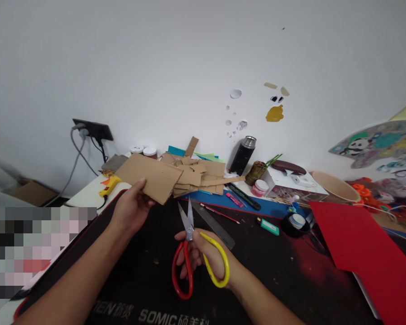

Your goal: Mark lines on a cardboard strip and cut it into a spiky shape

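Observation:
My left hand (133,205) grips a flat piece of brown cardboard (152,176) by its near edge, thumb on top. In my right hand (206,255) is a pair of scissors (190,231) with one red and one yellow handle. Their blades are parted and point away from me, just right of and below the cardboard, not touching it. Beyond the held piece lies a heap of cut cardboard scraps (208,174). A ruler (218,228) and a red pencil (219,213) lie on the black mat (138,266) past the scissors.
A yellow glue gun (111,186) lies at the left edge. Behind the mat stand a black thermos (242,155) and a pink-based jar (260,188). A dark green cutter (245,197) and a teal lighter-like item (269,226) lie nearby. Red sheets (362,243) cover the right side.

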Tool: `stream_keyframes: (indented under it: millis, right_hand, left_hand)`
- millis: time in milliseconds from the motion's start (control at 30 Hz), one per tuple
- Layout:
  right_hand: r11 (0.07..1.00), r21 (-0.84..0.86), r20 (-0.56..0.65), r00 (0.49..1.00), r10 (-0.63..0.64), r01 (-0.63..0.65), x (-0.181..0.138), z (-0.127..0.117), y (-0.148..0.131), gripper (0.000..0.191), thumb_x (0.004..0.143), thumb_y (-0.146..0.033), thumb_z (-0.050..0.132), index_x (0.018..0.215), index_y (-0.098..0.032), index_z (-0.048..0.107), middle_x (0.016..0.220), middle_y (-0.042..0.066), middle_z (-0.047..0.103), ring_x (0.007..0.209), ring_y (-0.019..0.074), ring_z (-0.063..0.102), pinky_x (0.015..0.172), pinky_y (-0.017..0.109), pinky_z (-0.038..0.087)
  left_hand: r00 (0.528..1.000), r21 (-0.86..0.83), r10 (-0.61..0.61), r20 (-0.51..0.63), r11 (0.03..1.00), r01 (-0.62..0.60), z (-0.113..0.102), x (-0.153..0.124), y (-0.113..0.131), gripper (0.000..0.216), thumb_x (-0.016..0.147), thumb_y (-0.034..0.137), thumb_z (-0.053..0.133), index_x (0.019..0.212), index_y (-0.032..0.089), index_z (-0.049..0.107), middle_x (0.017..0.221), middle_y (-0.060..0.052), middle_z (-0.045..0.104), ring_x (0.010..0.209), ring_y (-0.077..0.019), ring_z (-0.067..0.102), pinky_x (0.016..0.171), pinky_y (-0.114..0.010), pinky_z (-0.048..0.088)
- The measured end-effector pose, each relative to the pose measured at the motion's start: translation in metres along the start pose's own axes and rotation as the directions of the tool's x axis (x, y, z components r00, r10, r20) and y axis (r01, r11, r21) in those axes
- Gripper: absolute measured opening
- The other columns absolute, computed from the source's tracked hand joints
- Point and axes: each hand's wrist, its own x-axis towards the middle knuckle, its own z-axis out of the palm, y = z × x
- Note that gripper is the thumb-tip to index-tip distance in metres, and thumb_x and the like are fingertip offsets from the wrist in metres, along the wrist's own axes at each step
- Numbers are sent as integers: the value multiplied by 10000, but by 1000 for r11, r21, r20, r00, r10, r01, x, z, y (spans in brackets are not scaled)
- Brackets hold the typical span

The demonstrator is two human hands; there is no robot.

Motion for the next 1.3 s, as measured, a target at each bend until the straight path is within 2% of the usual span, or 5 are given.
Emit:
stream_keyframes:
  millis: [167,367,833,1067,1300]
  right_hand:
    - [999,36,15,999,31,-32,1,-4,0,972,868,-970,649,1331,-116,658,840,92,766,588,231,764,580,304,551]
    - [999,23,51,998,38,-39,1,-6,1,1049,893,-1014,541,1408,-105,639,872,140,797,576,248,772,579,312,548]
    - [981,175,209,977,42,-80,3,-5,15,993,953,-993,465,1464,-154,608,972,165,823,671,257,794,650,345,591]
    - [996,92,123,992,2,-14,1,-1,8,906,936,-925,619,1388,-140,647,918,128,806,579,213,740,567,319,580]
    - [998,-60,41,999,1,1,-7,7,-4,892,896,-927,681,1305,-134,663,828,63,772,491,160,693,448,227,496]
  left_hand:
    - [982,176,-156,107,975,136,0,-10,-7,156,965,163,719,1106,139,783,983,-108,858,730,-205,805,608,-268,670]
    - [918,306,-302,259,927,218,-3,-18,-12,246,968,261,786,1173,129,820,1197,-168,865,930,-262,845,735,-304,699]
    - [948,180,-297,115,944,275,15,-32,-3,196,1045,106,632,1114,103,816,1119,-130,880,840,-203,840,714,-267,710]
    - [968,173,-227,107,963,207,15,-30,-1,160,1013,120,664,1096,124,801,1029,-101,866,766,-194,811,617,-260,686]
    - [987,147,142,74,977,-152,-1,-5,3,140,885,229,800,978,175,711,792,-7,756,570,-138,675,465,-200,539]
